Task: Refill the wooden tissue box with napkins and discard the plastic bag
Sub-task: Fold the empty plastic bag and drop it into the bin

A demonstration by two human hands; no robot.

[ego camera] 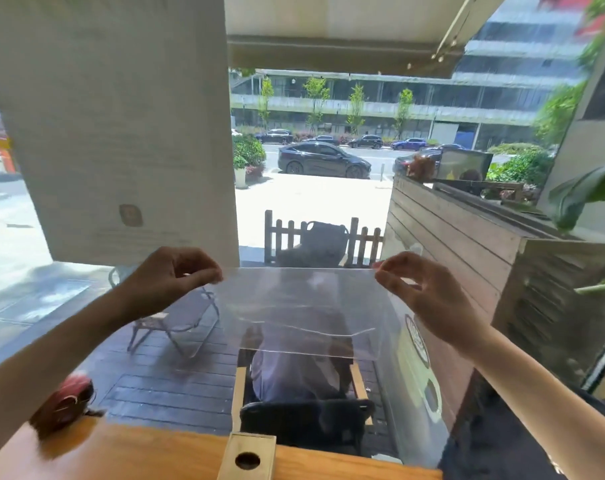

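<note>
I hold a clear, empty plastic bag (299,306) stretched flat in the air in front of me. My left hand (171,275) pinches its upper left corner and my right hand (422,292) pinches its upper right corner. Below the bag, at the bottom edge of the view, the wooden tissue box (247,457) stands on the wooden table (121,455); its top has a round hole. No napkins are visible.
A window pane stands just beyond the table's far edge, with a deck, folding chairs (176,323) and a seated person (294,372) outside. A reddish round object (63,401) sits at the table's left. A wooden planter wall (467,244) is on the right.
</note>
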